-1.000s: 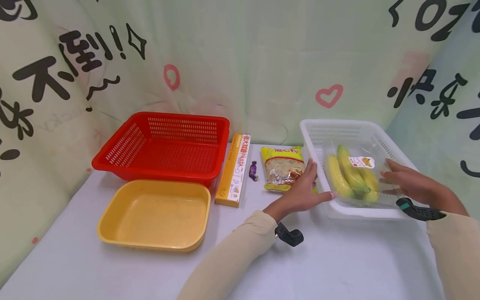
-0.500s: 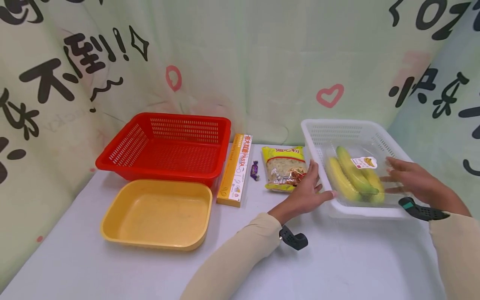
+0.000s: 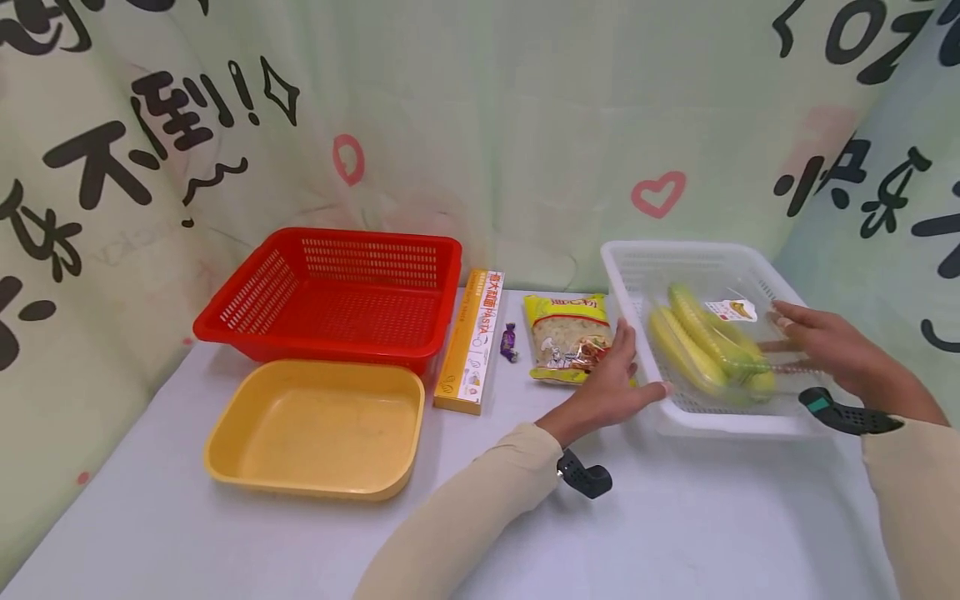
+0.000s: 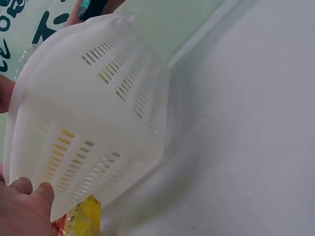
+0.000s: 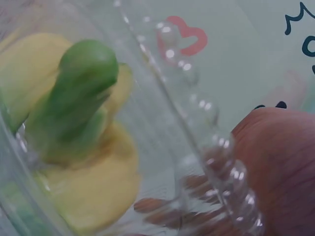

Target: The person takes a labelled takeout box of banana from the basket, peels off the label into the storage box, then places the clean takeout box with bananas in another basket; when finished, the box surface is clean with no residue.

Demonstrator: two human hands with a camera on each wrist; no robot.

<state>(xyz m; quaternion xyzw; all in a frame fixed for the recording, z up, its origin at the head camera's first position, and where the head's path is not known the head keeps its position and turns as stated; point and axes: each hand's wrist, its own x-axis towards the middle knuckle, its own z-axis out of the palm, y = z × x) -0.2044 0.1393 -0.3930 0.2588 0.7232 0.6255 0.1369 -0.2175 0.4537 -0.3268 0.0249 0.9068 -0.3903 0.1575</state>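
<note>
A clear plastic box of bananas (image 3: pixel 705 342) with a white label lies tilted inside the white basket (image 3: pixel 720 425). My right hand (image 3: pixel 840 346) holds this box by its right side, the fingers showing through the plastic under it. In the right wrist view, the yellow-green bananas (image 5: pixel 93 177) fill the box beside its beaded edge. At the basket's front left corner, my left hand (image 3: pixel 603 387) grips the rim, thumb over the front and fingers along the left outer wall. The left wrist view shows the fingertips (image 4: pixel 44 191) against the slotted basket wall (image 4: pixel 93 108).
A yellow noodle packet (image 3: pixel 570 337) lies by the basket's left side, partly behind my left hand. Farther left are a purple-wrapped candy (image 3: pixel 508 342) and a pasta box (image 3: pixel 468 342). A red basket (image 3: pixel 322 350) stands behind a yellow tray (image 3: pixel 315 487). A printed curtain (image 3: pixel 495 125) hangs behind.
The banana box has tilted and shifted slightly right and up in my right hand, its label moving up. The left hand stays at the basket corner.
</note>
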